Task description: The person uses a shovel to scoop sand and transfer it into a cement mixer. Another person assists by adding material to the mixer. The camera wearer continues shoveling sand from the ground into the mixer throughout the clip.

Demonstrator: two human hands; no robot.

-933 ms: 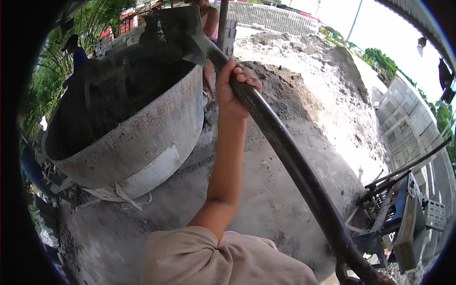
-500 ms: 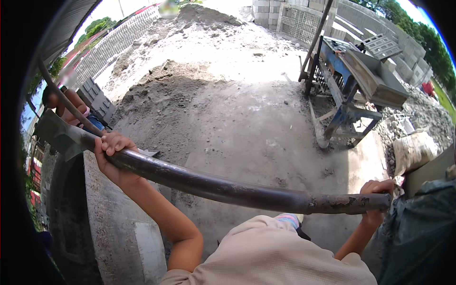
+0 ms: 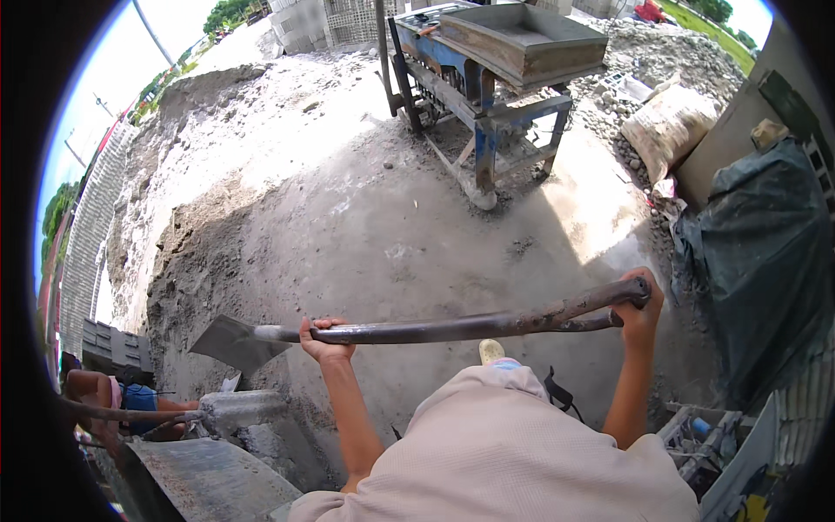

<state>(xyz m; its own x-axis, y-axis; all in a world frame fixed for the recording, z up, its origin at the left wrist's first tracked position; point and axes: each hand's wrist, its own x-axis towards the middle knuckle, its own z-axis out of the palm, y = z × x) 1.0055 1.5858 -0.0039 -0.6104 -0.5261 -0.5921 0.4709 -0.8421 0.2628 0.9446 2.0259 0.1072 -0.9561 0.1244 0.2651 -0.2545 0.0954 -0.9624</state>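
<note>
A long shovel [image 3: 452, 329] lies crosswise in front of my body, its dark shaft nearly level. My left hand [image 3: 328, 337] is closed around the shaft close to the blade. At the other end, my right hand [image 3: 641, 304] grips the forked handle. The flat grey shovel blade [image 3: 233, 342] points to the left, above the dusty ground beside a heap of dark sand [image 3: 198, 252]. No load shows on the blade.
A blue and rusty metal machine with a tray [image 3: 522, 52] stands ahead. Right are a filled sack [image 3: 670, 130] and a dark tarp [image 3: 765, 261]. At lower left, a person [image 3: 130, 400] is beside a concrete-crusted metal drum [image 3: 213, 478]. Grey blocks [image 3: 117, 348] are stacked nearby.
My view has turned to the right. The shovel blade has come down from beside the person and drum toward the sand. Both hands keep hold of the shovel.
</note>
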